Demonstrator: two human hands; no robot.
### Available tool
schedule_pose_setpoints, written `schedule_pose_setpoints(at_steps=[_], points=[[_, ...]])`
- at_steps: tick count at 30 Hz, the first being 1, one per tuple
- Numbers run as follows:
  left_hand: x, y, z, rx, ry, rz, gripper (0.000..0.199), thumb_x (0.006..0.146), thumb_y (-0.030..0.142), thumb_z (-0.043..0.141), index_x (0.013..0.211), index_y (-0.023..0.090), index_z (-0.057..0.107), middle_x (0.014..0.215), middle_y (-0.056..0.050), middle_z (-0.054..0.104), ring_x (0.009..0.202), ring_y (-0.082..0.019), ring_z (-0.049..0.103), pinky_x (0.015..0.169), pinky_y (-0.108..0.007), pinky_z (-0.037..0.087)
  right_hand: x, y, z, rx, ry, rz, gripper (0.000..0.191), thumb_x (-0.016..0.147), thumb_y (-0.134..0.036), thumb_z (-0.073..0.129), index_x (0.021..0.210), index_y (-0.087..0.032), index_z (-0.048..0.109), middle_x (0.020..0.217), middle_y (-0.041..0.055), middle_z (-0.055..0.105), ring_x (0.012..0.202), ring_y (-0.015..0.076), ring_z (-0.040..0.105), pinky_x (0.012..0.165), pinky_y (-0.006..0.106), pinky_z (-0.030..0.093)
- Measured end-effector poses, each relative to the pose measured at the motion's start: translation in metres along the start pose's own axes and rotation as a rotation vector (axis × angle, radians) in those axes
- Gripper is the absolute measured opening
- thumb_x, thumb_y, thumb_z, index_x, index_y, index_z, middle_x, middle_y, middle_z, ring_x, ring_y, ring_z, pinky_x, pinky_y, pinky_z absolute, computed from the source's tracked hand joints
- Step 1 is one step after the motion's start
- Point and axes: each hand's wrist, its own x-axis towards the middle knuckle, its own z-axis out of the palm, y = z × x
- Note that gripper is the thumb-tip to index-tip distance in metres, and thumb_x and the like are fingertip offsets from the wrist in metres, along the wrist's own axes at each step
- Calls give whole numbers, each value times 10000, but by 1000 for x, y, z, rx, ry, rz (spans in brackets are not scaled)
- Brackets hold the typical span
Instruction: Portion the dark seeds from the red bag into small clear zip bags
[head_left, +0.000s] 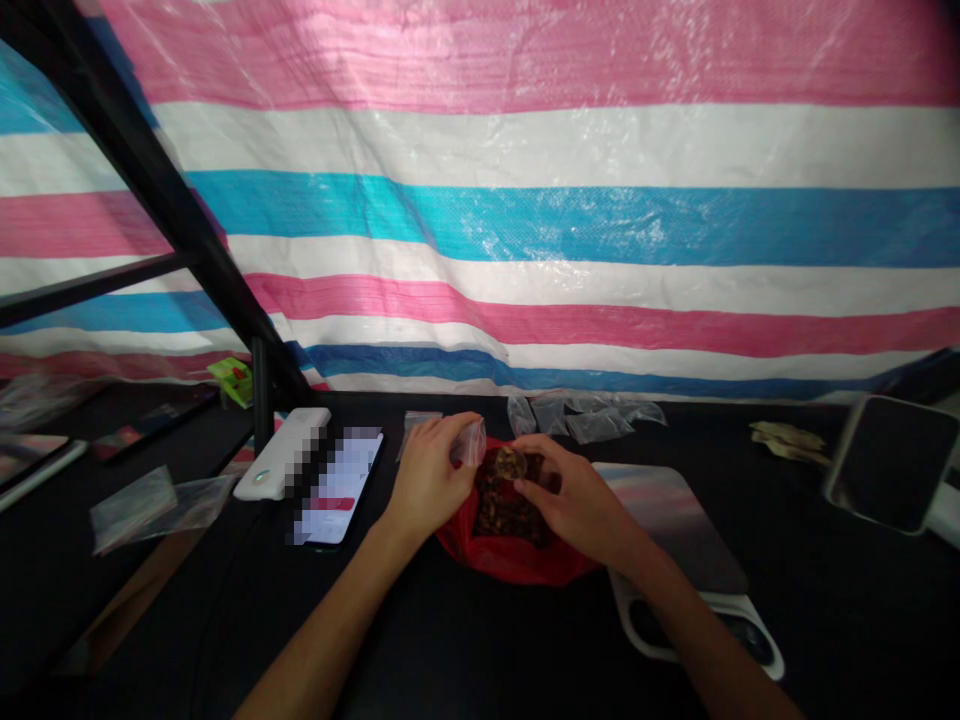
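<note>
The left hand pinches a small clear plastic zip bag by its upper edge, while the right hand, just apart from it, clamps a rounded brown piece in its fingertips. Both are above an open red plastic bag of dark brown chunks on the black tabletop. A loose grip could drop the piece among the chunks; uneven pinching could fold the zip bag's thin mouth. The hands hide part of the chunks, and the piece's exact shape is hard to make out.
</note>
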Motion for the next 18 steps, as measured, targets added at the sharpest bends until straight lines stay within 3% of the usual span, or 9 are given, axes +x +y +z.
schedule_pose_setpoints(at_steps=[2, 6, 12, 18], points=[[-1, 1, -1, 116, -48, 44, 449, 781, 88, 609, 1205, 228, 659, 1206, -66, 743, 1124, -296, 658, 1015, -442, 441, 1, 0, -3, 52, 18, 5, 374, 868, -207, 642, 1236, -268, 620, 923, -13, 725, 725, 173, 650, 700, 321, 503], [-4, 7, 3, 196, -93, 63, 383, 763, 98, 609, 1126, 218, 640, 1127, -62, 750, 1053, -292, 666, 947, -431, 433, 1, -2, -2, 40, 52, -44, 365, 863, -190, 648, 1220, -262, 630, 929, -11, 703, 745, 165, 634, 717, 313, 502], [-9, 12, 9, 295, -150, 135, 384, 732, 109, 633, 1104, 205, 629, 1082, -77, 747, 1031, -300, 655, 956, -454, 401, -4, -7, 2, -91, 40, -221, 369, 896, -169, 635, 1245, -290, 649, 1214, 42, 645, 1044, 208, 652, 973, 377, 514], [-10, 12, 13, 305, -176, 135, 345, 753, 144, 691, 1089, 206, 646, 1054, -73, 743, 1013, -295, 655, 958, -449, 399, -3, -4, 4, -113, 51, -272, 396, 934, -143, 566, 1292, -288, 651, 1264, 75, 584, 1154, 223, 630, 1068, 407, 516]])
